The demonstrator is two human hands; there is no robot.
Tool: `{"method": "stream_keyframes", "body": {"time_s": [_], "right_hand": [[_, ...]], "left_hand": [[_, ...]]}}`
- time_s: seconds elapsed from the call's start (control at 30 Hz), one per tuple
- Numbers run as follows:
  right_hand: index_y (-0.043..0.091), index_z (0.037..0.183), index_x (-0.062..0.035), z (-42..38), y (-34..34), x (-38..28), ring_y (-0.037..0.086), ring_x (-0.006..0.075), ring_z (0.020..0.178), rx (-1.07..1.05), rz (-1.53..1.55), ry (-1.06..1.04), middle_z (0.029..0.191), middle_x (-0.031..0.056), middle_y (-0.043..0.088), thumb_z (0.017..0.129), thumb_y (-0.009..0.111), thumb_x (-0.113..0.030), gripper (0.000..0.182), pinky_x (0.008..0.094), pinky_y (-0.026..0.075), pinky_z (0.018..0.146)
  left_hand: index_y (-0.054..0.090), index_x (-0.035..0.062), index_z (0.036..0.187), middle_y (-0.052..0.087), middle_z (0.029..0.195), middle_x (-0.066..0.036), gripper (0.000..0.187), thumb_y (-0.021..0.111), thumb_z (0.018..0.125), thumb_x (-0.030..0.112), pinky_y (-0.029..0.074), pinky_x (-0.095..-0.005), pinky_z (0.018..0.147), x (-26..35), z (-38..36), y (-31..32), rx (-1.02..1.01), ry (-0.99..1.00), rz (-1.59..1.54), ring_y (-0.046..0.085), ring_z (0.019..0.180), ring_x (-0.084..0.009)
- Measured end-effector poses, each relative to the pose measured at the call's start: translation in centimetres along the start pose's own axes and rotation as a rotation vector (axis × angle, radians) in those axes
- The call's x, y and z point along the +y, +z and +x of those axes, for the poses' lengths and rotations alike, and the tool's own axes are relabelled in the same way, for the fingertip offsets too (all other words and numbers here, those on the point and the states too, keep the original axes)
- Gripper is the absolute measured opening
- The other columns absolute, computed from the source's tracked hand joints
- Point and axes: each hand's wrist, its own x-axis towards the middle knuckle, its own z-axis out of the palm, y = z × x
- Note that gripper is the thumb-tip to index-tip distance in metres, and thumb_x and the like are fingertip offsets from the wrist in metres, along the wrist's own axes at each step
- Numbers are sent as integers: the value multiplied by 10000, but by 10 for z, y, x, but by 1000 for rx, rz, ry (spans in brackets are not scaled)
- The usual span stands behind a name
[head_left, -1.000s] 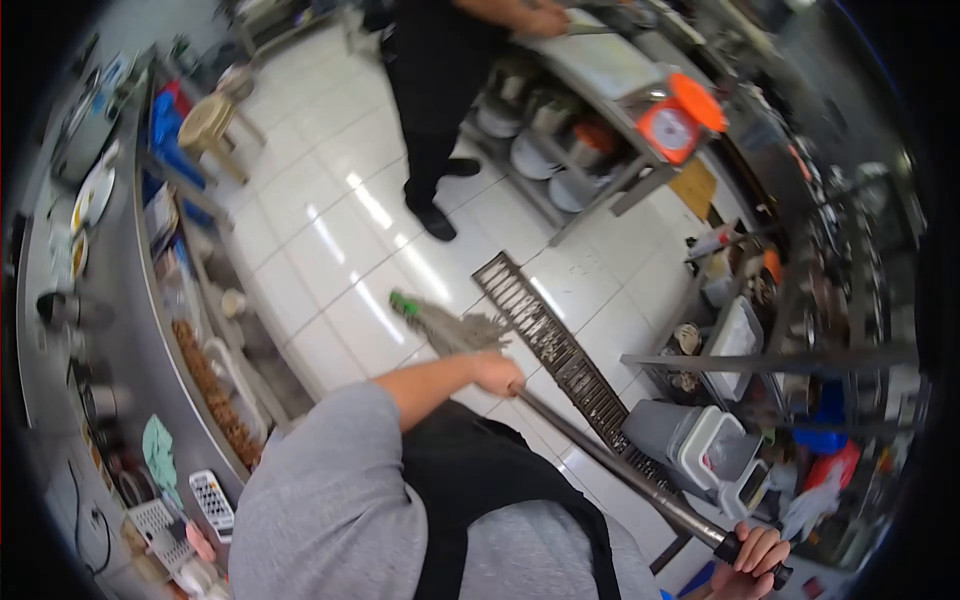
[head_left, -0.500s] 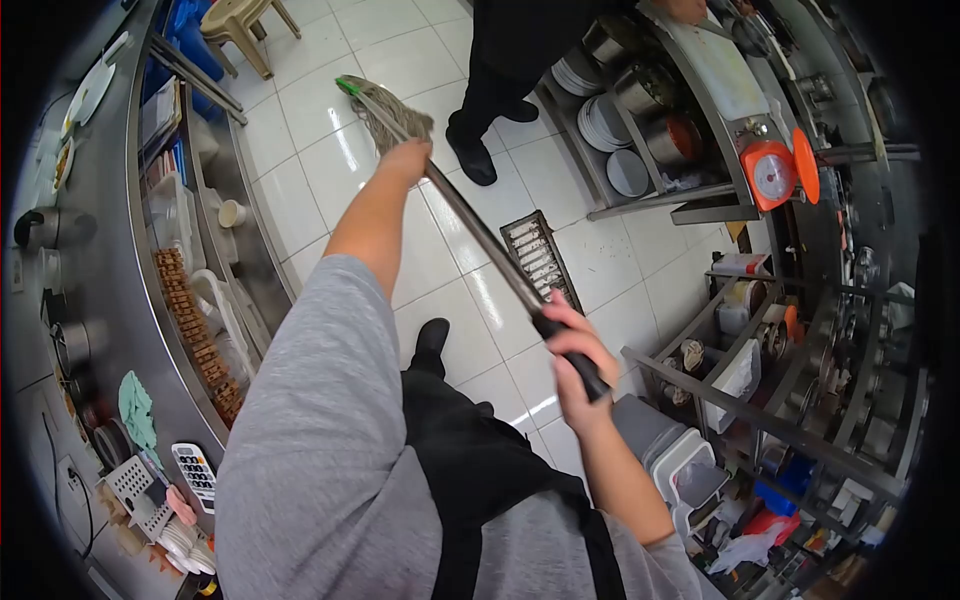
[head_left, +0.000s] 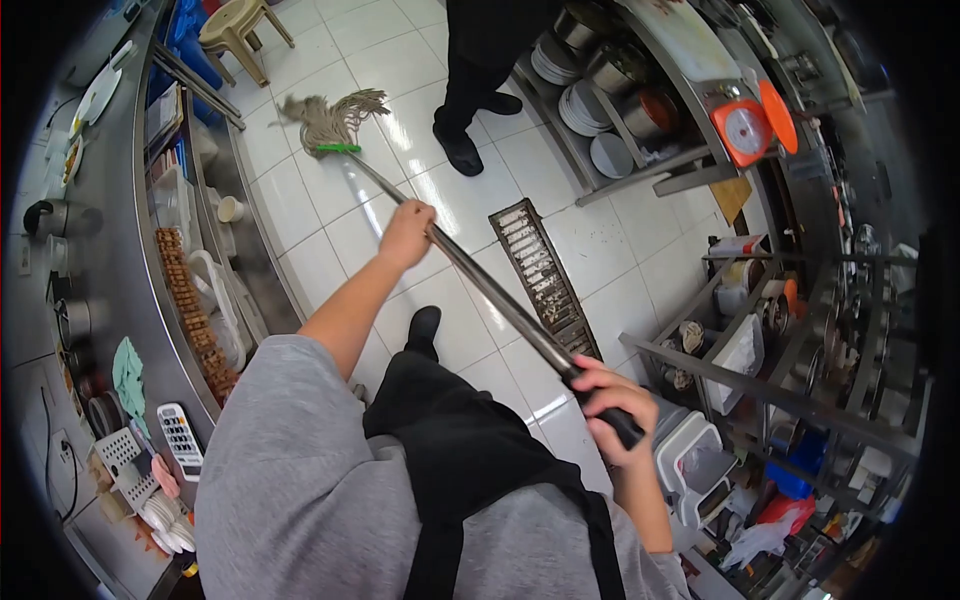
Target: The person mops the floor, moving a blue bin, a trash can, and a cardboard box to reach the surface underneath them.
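A mop (head_left: 490, 288) runs slantwise across the view, its metal handle held in both my hands. My left hand (head_left: 407, 232) is wrapped round the middle of the handle. Lower down, my right hand (head_left: 618, 405) grips the black end grip, its fingers curled over it. At the far end, the mop head's grey strands (head_left: 335, 115) lie fanned out on the white tiled floor (head_left: 425, 125), beyond a green clamp (head_left: 338, 148).
A person in dark trousers and black shoes (head_left: 458, 150) stands just right of the mop head. A floor drain grate (head_left: 535, 260) lies right of the handle. Steel counters (head_left: 110, 240) line the left; shelves (head_left: 760, 400) and an orange scale (head_left: 742, 130) are on the right. A beige stool (head_left: 240, 30) stands far left.
Both hands have drawn the handle back toward me. The mop head has swung left, and its strands, bunched near the handle before, now spread out past the green clamp.
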Motion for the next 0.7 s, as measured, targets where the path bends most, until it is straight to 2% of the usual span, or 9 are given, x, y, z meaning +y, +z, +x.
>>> {"method": "stream_keyframes", "body": {"time_s": [0.13,0.2,0.33,0.4,0.47,0.53,0.6,0.67,0.7], "right_hand": [[589,665,-30,-94,-63,-59,646,381,941,244,-16,7,791,156,661,716,665,-173,170,526,455,955],[561,619,-51,-147,-99,-93,652,355,859,314,11,-13,701,134,640,722,672,-196,209,534,453,948],[518,581,-131,-253,-148,-177,633,221,608,456,102,-121,560,25,595,761,682,-215,257,422,496,789],[513,583,-163,-314,-164,-222,608,192,521,477,99,-161,548,-7,594,784,679,-207,264,386,489,710],[467,641,-178,-366,-179,-270,531,95,446,324,70,-199,490,-79,556,793,631,-211,227,274,453,624],[461,635,-165,-420,-172,-321,530,106,449,399,146,-247,500,-43,558,787,649,-189,243,248,421,573],[448,731,-139,-398,-150,-356,522,104,578,235,-14,-134,666,-36,514,837,671,-274,282,283,443,645],[482,794,-142,-417,-127,-384,543,64,527,344,-40,-155,612,-72,529,836,690,-238,232,236,482,585],[452,837,-121,-435,-122,-408,454,85,492,386,-34,-182,607,-44,450,875,644,-247,233,246,417,519]], "left_hand": [[546,70,850,582,896,-104,258,699,652,13,408,-482,953,96,-52,53,-102,230,-111,559,935,-333],[548,75,916,595,919,-92,282,690,681,12,337,-507,1054,159,-91,78,-161,287,-177,566,944,-332],[559,105,1006,586,998,-81,340,698,706,27,323,-513,1069,271,-171,117,-355,564,-404,575,980,-304],[555,105,1040,589,1037,-70,335,680,740,26,363,-492,1040,314,-208,134,-624,671,-729,582,1002,-280],[557,100,1042,595,1052,-80,320,673,754,22,390,-477,1009,329,-244,175,-692,613,-714,581,1016,-281],[559,96,1044,601,1067,-89,306,665,768,19,416,-461,979,323,-276,226,-749,553,-688,580,1030,-282],[556,76,1010,600,1040,-126,246,667,791,64,454,-436,901,314,-301,272,-1241,592,-549,566,1026,-331],[600,54,925,628,887,-129,146,666,802,97,499,-400,798,366,-324,277,-1285,950,-556,606,893,-337],[581,47,885,620,869,-133,138,670,805,113,492,-405,769,386,-342,286,-1291,1027,-662,606,863,-341]]}}
